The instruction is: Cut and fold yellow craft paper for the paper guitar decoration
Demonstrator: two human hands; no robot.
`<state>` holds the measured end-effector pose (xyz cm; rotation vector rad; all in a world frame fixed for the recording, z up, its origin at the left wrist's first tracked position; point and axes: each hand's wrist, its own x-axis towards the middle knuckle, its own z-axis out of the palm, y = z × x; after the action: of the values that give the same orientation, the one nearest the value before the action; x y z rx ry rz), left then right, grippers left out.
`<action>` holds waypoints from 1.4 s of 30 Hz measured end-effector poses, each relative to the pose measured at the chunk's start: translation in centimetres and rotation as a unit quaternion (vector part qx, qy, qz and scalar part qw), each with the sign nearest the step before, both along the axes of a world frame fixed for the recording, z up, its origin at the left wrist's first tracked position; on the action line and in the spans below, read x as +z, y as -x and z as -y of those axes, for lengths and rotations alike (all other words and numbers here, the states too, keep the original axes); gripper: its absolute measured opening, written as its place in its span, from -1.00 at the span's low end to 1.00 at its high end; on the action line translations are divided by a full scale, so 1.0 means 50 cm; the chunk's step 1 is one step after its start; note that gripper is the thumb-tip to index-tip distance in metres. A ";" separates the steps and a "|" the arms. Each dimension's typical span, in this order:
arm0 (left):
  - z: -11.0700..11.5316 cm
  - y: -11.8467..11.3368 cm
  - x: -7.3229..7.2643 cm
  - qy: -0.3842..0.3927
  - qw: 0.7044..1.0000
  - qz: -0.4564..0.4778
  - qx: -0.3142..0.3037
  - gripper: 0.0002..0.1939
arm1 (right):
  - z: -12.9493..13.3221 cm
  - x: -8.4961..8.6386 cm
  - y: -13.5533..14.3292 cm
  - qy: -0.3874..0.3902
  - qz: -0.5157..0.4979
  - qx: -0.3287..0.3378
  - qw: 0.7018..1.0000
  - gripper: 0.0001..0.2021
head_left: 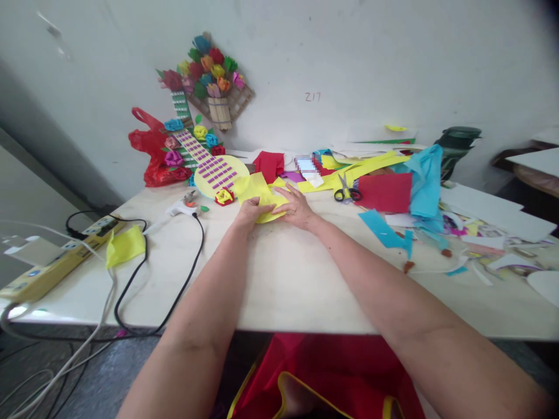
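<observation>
Both of my hands are at a piece of yellow crepe paper [257, 187] above the middle of the table. My left hand [250, 214] pinches its lower left edge between thumb and fingers. My right hand [297, 208] lies on the paper's right side, its fingers spread and their tips touching it. Just left of the paper sits a red and yellow paper flower [224, 196], beside a round yellow board [243, 167] with purple strips. Scissors [347, 192] rest to the right of my right hand, near long yellow strips [371, 170].
On the left are a glue gun [181, 208], a power strip [82, 241], cables and a yellow paper piece [126, 246]. Red paper [384, 193], blue paper [425, 180] and white scraps cover the right side. Paper flowers and a red bag [152, 151] stand at the back left.
</observation>
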<state>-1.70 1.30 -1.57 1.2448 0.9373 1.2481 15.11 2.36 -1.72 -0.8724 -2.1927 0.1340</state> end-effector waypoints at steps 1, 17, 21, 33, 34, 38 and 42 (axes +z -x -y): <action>0.000 0.000 0.001 0.004 1.000 -0.006 0.002 -0.56 | -0.001 0.000 0.000 0.001 -0.010 -0.001 1.000 -0.82; -0.007 -0.002 -0.004 0.006 0.999 -0.040 0.013 -0.67 | -0.012 -0.014 0.005 0.014 -0.103 0.000 0.995 -0.95; -0.007 -0.001 -0.005 0.002 0.999 -0.038 0.006 -0.67 | -0.018 -0.020 0.005 0.009 -0.105 -0.001 0.994 -0.91; -0.005 -0.005 -0.002 0.003 0.999 -0.042 0.012 -0.69 | -0.001 -0.005 0.015 -0.011 -0.122 -0.023 0.992 -0.89; -0.005 -0.005 -0.002 0.005 0.999 -0.042 0.013 -0.69 | 0.001 -0.004 0.015 -0.012 -0.119 -0.024 0.992 -0.89; -0.006 -0.005 -0.002 0.004 0.999 -0.039 0.012 -0.71 | 0.002 -0.002 0.013 -0.014 -0.111 -0.032 0.993 -0.87; -0.008 -0.002 -0.006 -0.006 0.999 -0.036 -0.008 -0.70 | -0.001 -0.006 0.012 -0.014 -0.107 -0.046 0.993 -0.85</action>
<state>-1.58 1.69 -1.87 1.3121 0.9703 1.2048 14.49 2.43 -2.01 -0.8983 -1.9483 0.1438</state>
